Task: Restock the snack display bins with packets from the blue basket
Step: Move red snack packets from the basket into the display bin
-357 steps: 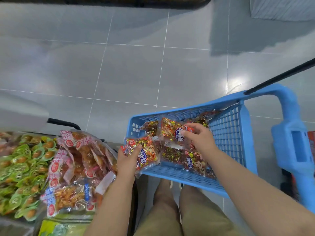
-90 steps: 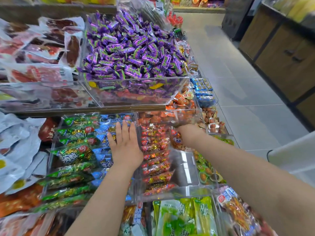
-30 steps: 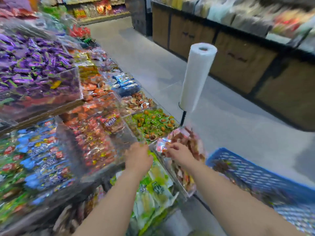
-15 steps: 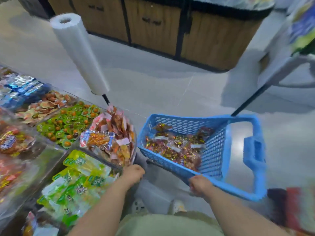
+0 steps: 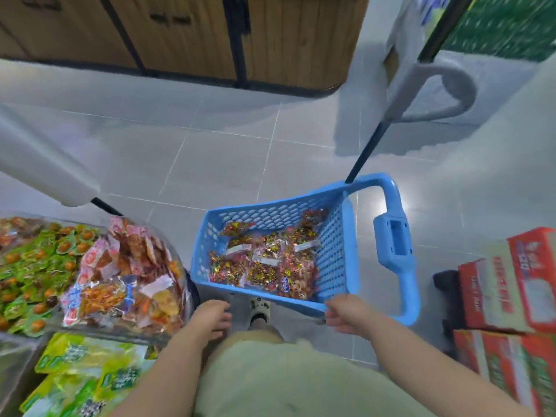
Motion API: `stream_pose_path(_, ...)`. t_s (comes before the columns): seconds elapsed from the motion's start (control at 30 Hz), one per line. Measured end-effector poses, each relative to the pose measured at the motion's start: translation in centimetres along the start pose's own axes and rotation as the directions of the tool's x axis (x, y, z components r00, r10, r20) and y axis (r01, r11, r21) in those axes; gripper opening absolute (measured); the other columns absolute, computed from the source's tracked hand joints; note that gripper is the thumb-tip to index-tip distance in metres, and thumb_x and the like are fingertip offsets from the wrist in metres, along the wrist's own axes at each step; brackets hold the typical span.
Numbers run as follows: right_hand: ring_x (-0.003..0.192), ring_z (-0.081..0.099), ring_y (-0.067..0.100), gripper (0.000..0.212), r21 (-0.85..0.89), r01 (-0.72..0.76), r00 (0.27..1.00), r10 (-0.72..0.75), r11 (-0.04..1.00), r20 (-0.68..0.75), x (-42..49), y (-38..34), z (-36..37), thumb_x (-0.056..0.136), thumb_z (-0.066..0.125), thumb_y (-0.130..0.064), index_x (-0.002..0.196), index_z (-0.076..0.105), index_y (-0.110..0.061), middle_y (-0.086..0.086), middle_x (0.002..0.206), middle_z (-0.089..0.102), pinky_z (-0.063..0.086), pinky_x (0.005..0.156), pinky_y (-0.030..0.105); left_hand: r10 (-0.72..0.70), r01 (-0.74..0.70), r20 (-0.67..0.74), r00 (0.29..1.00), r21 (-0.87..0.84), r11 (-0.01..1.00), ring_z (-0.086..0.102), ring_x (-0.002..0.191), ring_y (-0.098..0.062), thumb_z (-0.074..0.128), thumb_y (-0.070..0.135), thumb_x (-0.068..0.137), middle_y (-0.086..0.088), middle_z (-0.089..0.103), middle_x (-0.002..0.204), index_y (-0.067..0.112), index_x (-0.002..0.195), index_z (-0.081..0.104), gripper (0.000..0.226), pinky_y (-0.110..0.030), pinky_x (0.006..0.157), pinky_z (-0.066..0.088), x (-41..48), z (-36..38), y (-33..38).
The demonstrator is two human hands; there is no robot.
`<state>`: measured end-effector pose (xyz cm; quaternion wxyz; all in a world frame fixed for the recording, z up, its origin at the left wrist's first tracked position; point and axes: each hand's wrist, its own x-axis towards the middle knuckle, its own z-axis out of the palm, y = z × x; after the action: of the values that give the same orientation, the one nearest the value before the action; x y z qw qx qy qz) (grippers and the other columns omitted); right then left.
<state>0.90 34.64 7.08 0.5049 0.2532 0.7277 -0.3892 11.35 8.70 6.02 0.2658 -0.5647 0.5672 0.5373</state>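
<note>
The blue basket (image 5: pixel 270 207) stands on the tiled floor in front of my feet, its bottom covered with several red-and-yellow snack packets (image 5: pixel 264 266). My right hand (image 5: pixel 346 314) grips the near right corner of the basket's rim, fingers curled over the edge. My left hand (image 5: pixel 212 319) hangs empty and relaxed between the basket and the display, beside the clear bin of pink-and-orange packets (image 5: pixel 126 275). Further left lie a bin of small green packets (image 5: pixel 33 266) and yellow-green packets (image 5: pixel 84 371) below it.
The basket's blue handle (image 5: pixel 394 236) and black pull rod (image 5: pixel 370 145) rise at its right. Red cardboard boxes (image 5: pixel 511 281) are stacked at the right. A white bag roll (image 5: pixel 39 164) juts over the display at left. Wooden cabinets (image 5: pixel 180 34) line the far side of the aisle.
My view has swung further down onto the basket. My right hand stays on the basket's near rim. My left hand has drawn back from the bin's edge and hangs loose.
</note>
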Motion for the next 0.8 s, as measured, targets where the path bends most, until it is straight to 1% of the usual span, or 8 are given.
stream_pose_path(0.1,0.059,0.053,0.014,0.013,0.061,0.041,0.998,-0.038,0.997,-0.048,0.6,-3.2,0.6,0.093,0.048,-0.012,0.080,0.049,-0.012,0.005,0.073,0.052,0.042,0.053,0.023,0.000,-0.002,0.040,0.999,0.032,0.999,0.055,0.076,-0.020,0.049,0.019,0.097,-0.005,0.060,0.085,0.011,0.106,0.054,0.013,-0.030,0.073,0.043,1.8,-0.9,2.8)
stream_pose_path(0.17,0.058,0.051,0.016,0.012,0.095,0.031,0.996,-0.022,0.995,-0.090,1.2,-4.9,0.9,0.092,0.046,-0.008,0.080,0.049,-0.009,0.006,0.072,0.051,0.042,0.048,0.022,0.004,-0.009,0.063,0.998,0.075,0.997,0.058,0.084,-0.023,0.050,0.021,0.097,-0.006,0.061,0.091,0.011,0.109,0.052,0.016,-0.034,0.084,0.045,3.1,-1.7,5.0)
stream_pose_path(0.23,0.057,0.049,0.017,0.010,0.117,0.003,0.993,0.011,0.993,-0.122,1.9,-6.2,1.3,0.092,0.046,-0.007,0.082,0.049,-0.008,0.007,0.072,0.050,0.042,0.046,0.021,0.011,-0.018,0.067,0.998,0.111,0.994,0.058,0.082,-0.023,0.050,0.022,0.098,-0.007,0.061,0.092,0.011,0.110,0.052,0.017,-0.035,0.086,0.046,4.6,-2.8,7.5)
stream_pose_path(0.4,0.057,0.050,0.010,0.023,0.016,-0.029,0.988,0.032,0.999,-0.152,3.8,-8.3,1.9,0.092,0.051,-0.012,0.070,0.049,-0.018,-0.001,0.070,0.053,0.042,0.049,0.021,0.023,-0.041,0.097,0.995,0.186,0.982,0.052,0.064,-0.017,0.049,0.019,0.098,-0.005,0.058,0.076,0.011,0.093,0.054,0.011,-0.026,0.060,0.041,7.9,-5.6,13.8)
stream_pose_path(0.57,0.058,0.047,0.007,0.028,-0.137,-0.069,0.992,0.054,0.988,-0.113,5.6,-10.5,3.3,0.095,0.046,-0.015,0.068,0.045,-0.023,-0.005,0.071,0.049,0.042,0.054,0.019,0.069,-0.092,0.118,0.991,0.197,0.976,0.060,0.078,-0.020,0.046,0.025,0.100,-0.008,0.063,0.089,0.007,0.117,0.053,0.026,-0.031,0.064,0.045,11.3,-7.4,18.3)
stream_pose_path(0.7,0.064,0.045,0.008,0.029,-0.187,-0.041,0.997,0.027,0.982,-0.074,7.5,-12.5,4.0,0.096,0.046,-0.016,0.068,0.045,-0.024,-0.005,0.073,0.048,0.043,0.065,0.021,0.039,-0.077,0.137,0.990,0.284,0.956,0.059,0.093,-0.026,0.046,0.025,0.100,-0.011,0.061,0.100,0.007,0.126,0.049,0.032,-0.038,0.085,0.046,13.4,-7.4,19.1)
stream_pose_path(0.73,0.064,0.046,0.009,0.028,-0.173,-0.036,0.997,0.023,0.984,-0.073,8.2,-12.9,4.1,0.096,0.046,-0.016,0.069,0.046,-0.023,-0.003,0.072,0.048,0.043,0.065,0.023,0.027,-0.067,0.134,0.991,0.307,0.949,0.059,0.095,-0.026,0.047,0.025,0.100,-0.011,0.061,0.102,0.007,0.127,0.048,0.033,-0.039,0.087,0.046,13.9,-7.2,19.0)
stream_pose_path(0.8,0.058,0.043,0.013,0.027,-0.118,-0.051,0.995,0.041,0.992,-0.089,9.8,-13.3,3.9,0.097,0.044,-0.014,0.070,0.046,-0.015,0.002,0.067,0.045,0.040,0.055,0.024,-0.009,-0.029,0.117,0.993,0.321,0.947,0.059,0.087,-0.024,0.045,0.022,0.100,-0.010,0.059,0.096,0.009,0.122,0.046,0.025,-0.037,0.082,0.046,14.8,-6.5,18.5)
